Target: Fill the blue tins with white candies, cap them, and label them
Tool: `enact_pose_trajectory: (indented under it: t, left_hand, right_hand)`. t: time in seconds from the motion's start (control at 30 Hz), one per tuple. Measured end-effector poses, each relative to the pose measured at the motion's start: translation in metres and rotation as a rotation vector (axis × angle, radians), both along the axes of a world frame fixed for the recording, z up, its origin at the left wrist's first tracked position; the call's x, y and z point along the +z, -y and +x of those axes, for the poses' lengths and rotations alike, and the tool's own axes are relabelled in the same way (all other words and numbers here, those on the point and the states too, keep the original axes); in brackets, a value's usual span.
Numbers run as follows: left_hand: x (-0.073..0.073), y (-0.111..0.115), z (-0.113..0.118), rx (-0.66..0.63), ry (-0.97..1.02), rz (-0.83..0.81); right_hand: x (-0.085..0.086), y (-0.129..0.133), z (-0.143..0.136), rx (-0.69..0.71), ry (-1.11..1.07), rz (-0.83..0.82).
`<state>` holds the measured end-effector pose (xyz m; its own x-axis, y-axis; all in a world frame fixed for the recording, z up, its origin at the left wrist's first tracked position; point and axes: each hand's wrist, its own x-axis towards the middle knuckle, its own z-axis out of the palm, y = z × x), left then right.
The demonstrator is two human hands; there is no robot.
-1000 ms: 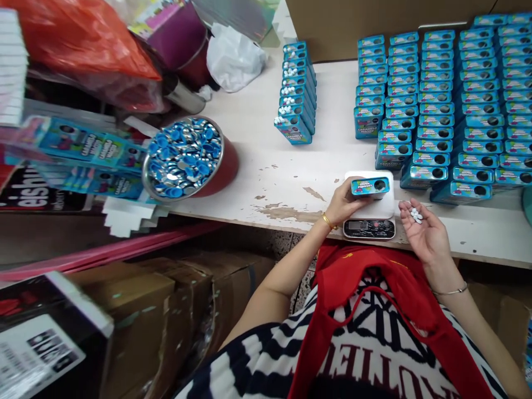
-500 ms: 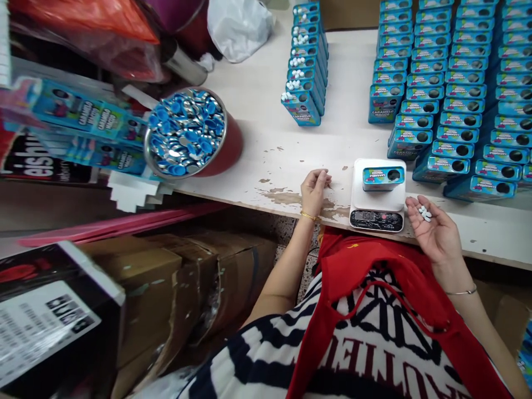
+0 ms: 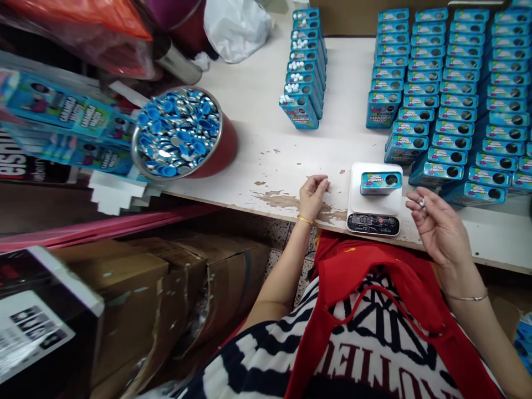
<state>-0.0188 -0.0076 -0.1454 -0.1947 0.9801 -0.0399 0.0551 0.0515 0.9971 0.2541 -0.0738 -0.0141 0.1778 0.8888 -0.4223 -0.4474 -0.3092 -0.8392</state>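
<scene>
A wide lane of bare table (image 3: 344,105) runs between the single row of tins (image 3: 305,113) and the packed rows (image 3: 451,128). Open surface also stretches from the left hand (image 3: 312,195) to the bucket (image 3: 228,147). The scale (image 3: 356,203), bearing a tin (image 3: 376,182), stands between that hand and the right hand (image 3: 443,230); packed rows obstruct the right hand's way forward.

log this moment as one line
left hand: loosely curled, beside scale | right hand: holding white pieces | blue tin: standing on scale

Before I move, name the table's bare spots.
Bare tabletop lies between the short container row and the larger container block, and between the red bucket and the left hand. Crowded: the scale, holding one container, and its right, where the block and right hand sit.
</scene>
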Motion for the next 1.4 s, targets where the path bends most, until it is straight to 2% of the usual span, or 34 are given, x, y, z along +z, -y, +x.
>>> enact_pose_trajectory:
  t: [0.1,0.2,0.4,0.73,0.83,1.03,1.1,1.23,1.4]
  left_hand:
    - [0.0,0.0,0.001,0.0,0.001,-0.003]
    - [0.0,0.001,0.001,0.003,-0.001,-0.002]
    - [-0.004,0.002,0.0,-0.003,-0.039,0.019]
    - [-0.01,0.003,0.0,0.0,-0.086,0.047]
    - [-0.01,0.004,0.0,0.003,-0.088,0.05]
    - [-0.008,0.005,0.001,0.006,-0.102,0.062]
    - [-0.007,0.005,0.001,0.009,-0.107,0.064]
    - [-0.008,0.005,0.002,0.021,-0.123,0.068]
    - [-0.01,0.004,0.002,0.018,-0.109,0.069]
  right_hand:
    - [0.025,-0.018,-0.004,0.175,0.209,0.123]
    - [0.038,-0.038,-0.009,0.321,0.362,0.193]
    - [0.035,-0.058,-0.015,0.491,0.481,0.223]
    - [0.035,-0.06,-0.016,0.551,0.509,0.222]
    - [0.037,-0.062,-0.018,0.502,0.46,0.231]
    - [0.037,-0.056,0.0,0.239,0.22,0.197]
    - [0.027,-0.049,0.013,0.157,0.129,0.134]
    - [-0.003,-0.029,0.038,0.038,0.011,0.002]
    - [-0.031,-0.007,0.042,-0.019,-0.061,-0.121]
